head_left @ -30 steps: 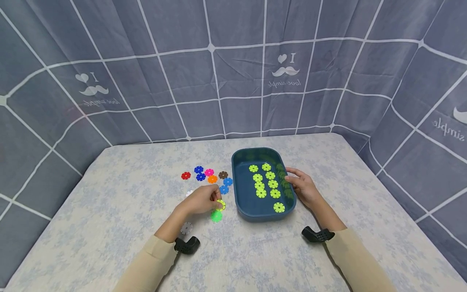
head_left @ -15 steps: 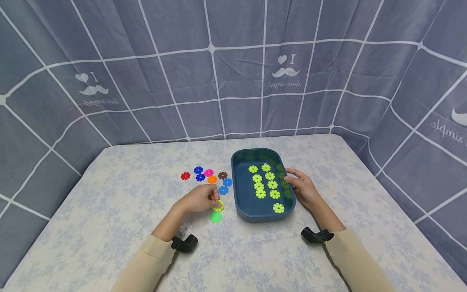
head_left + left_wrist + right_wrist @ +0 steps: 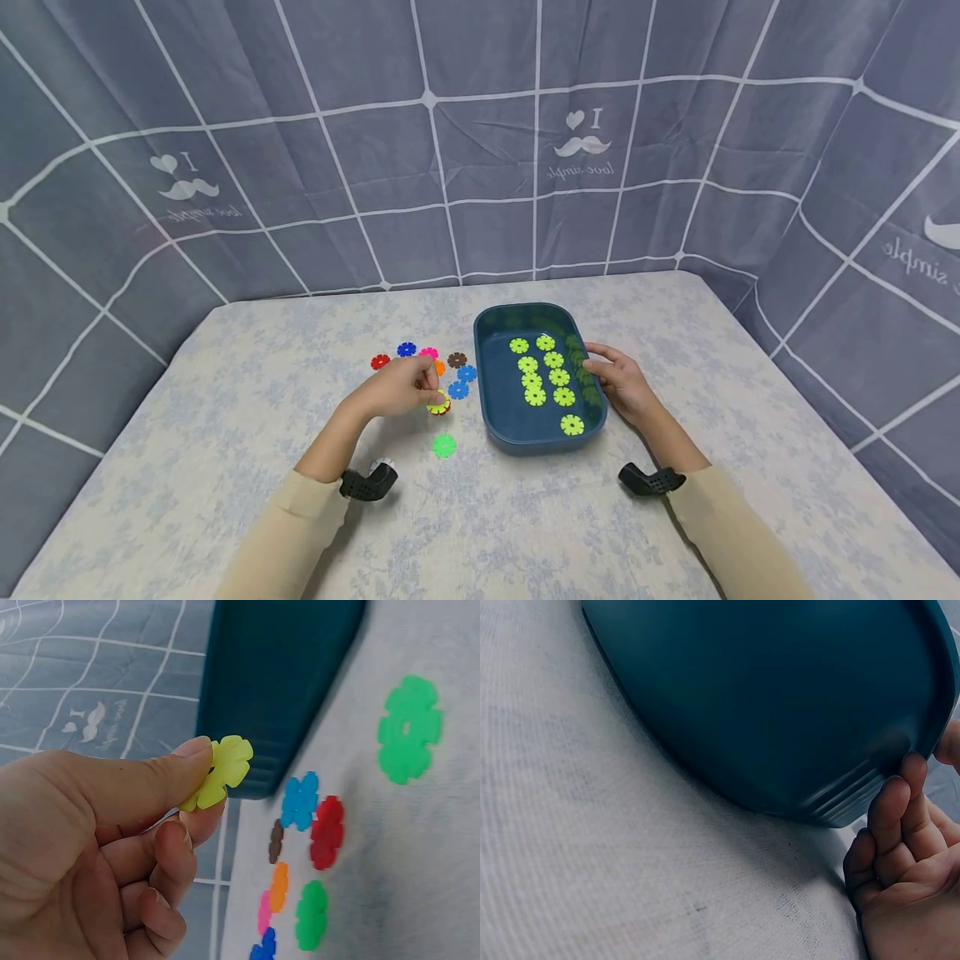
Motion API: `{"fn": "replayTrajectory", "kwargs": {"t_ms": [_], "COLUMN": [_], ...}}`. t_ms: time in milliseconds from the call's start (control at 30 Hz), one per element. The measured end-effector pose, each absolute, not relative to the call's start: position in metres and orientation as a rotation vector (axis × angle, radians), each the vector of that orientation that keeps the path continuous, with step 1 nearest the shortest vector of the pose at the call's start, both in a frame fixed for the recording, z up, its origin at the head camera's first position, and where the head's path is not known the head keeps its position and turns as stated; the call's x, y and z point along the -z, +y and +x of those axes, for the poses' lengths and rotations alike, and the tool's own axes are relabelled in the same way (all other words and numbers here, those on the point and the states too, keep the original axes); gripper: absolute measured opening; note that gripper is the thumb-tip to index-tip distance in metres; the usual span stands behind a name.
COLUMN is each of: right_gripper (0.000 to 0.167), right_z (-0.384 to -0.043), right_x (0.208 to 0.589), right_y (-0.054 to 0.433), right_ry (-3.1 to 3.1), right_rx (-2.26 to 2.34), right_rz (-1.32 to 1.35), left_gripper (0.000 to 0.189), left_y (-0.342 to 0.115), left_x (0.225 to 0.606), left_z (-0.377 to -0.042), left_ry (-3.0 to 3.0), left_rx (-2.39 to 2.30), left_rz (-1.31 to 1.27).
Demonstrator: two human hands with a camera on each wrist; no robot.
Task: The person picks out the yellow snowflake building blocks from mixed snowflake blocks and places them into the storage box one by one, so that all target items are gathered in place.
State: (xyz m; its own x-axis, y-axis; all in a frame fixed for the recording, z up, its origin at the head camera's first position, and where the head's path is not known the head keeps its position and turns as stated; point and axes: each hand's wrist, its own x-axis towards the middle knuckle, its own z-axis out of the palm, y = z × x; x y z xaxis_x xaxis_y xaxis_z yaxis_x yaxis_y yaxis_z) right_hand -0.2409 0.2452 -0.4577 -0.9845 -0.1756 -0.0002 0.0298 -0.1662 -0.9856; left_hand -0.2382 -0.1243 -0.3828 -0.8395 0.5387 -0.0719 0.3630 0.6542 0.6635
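Between thumb and index finger, my left hand point(image 3: 397, 387) pinches a yellow snowflake disc point(image 3: 234, 759), raised over the table left of the dark teal plastic bin point(image 3: 542, 447). Behind it in the left wrist view lie a red disc point(image 3: 328, 832) and a green disc point(image 3: 311, 916). My right hand point(image 3: 630, 393) holds the bin's right side, thumb at the rim and fingers against the outer wall point(image 3: 780, 727). Several yellow discs point(image 3: 558, 377) lie flat on the bin's floor.
Left of the bin lie blue discs point(image 3: 458, 390), a brown disc point(image 3: 457, 360), a red disc point(image 3: 380, 362) and others. A bright green disc point(image 3: 444, 446) lies nearer me. A whitish disc point(image 3: 382, 463) is partly hidden by the left wrist camera point(image 3: 369, 482).
My left hand has moved up and left in the head view with the yellow disc, away from the bright green one. My right hand and the bin have stayed put.
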Motion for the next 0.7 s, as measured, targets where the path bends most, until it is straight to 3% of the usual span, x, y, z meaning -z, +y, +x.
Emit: {"fn": "replayTrajectory", "kwargs": {"t_ms": [700], "right_gripper": [0.055], "right_z": [-0.241], "right_x": [0.456], "right_y": [0.244], "right_ry": [1.962], "right_rx": [2.299], "right_rz": [-0.103], "left_gripper": [0.023], "left_y": [-0.101], "left_x": [0.345], "left_z": [-0.235], "left_ry": [2.668], "left_rx": [-0.959], "left_rz": [0.833]}}
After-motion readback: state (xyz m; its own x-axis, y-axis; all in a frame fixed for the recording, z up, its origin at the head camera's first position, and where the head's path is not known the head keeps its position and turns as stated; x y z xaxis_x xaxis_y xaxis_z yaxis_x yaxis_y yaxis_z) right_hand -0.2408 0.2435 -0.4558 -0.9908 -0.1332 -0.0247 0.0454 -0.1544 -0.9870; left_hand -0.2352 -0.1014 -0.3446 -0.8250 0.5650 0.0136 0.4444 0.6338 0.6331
